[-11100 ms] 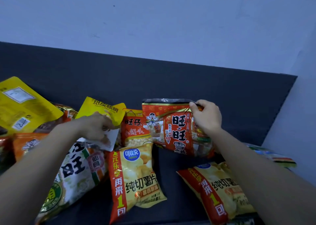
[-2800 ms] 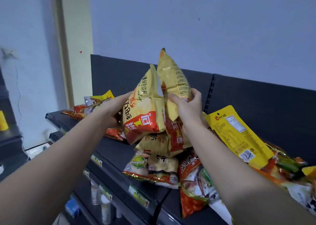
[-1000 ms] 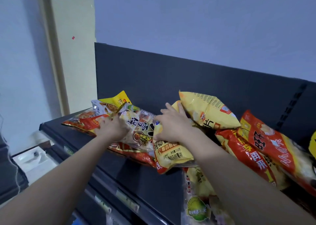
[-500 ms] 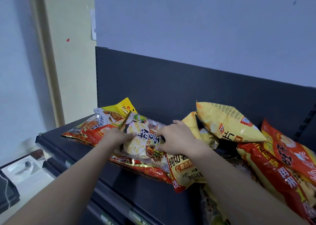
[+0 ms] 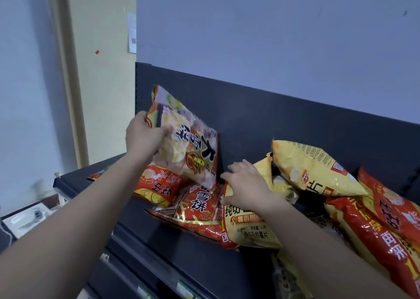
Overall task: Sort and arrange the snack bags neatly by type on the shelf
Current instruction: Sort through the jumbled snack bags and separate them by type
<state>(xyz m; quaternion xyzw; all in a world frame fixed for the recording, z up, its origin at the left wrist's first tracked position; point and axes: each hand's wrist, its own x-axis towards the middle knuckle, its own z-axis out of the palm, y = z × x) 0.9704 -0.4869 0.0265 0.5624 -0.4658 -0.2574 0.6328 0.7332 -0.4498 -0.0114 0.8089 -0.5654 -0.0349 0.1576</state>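
The left hand (image 5: 145,137) holds a pale, see-through plastic snack bag with bold black lettering (image 5: 188,146) lifted above the pile at the centre of the frame. Its fingers and thumb are closed on the bag's upper left edge, so the bag hangs tilted in front of the dark back panel (image 5: 295,121) of the dark metal shelf (image 5: 186,260). The right hand (image 5: 246,185) lies just right of centre, fingers spread and fairly straight, resting on a yellow plastic crisp bag with a red side stripe (image 5: 250,228) and gripping nothing. Under the lifted bag, a red-and-gold foil bag (image 5: 197,207) and an orange-red bag (image 5: 156,186) lie overlapping. A second yellow crisp bag (image 5: 316,166) leans further right, and a long red bag with pale lettering (image 5: 372,237) fills the lower right beside another red bag (image 5: 395,207). The step in hand looks to be pulling the pale bag out of a mixed heap so it can join its own kind. To do it well, the person would best grip the flat sealed edge rather than the puffed middle, since the crackers inside probably break if squeezed. The bag should also go high enough that its lower corner, which hangs at or just above the red-and-gold foil bag, does not drag that bag toward the shelf's front lip. The right hand is well placed to pin the yellow bag so the slippery film beneath does not slide. The bare stretch of shelf left of the pile seems a likely spot for a fresh group, and the sorting appears far from done.
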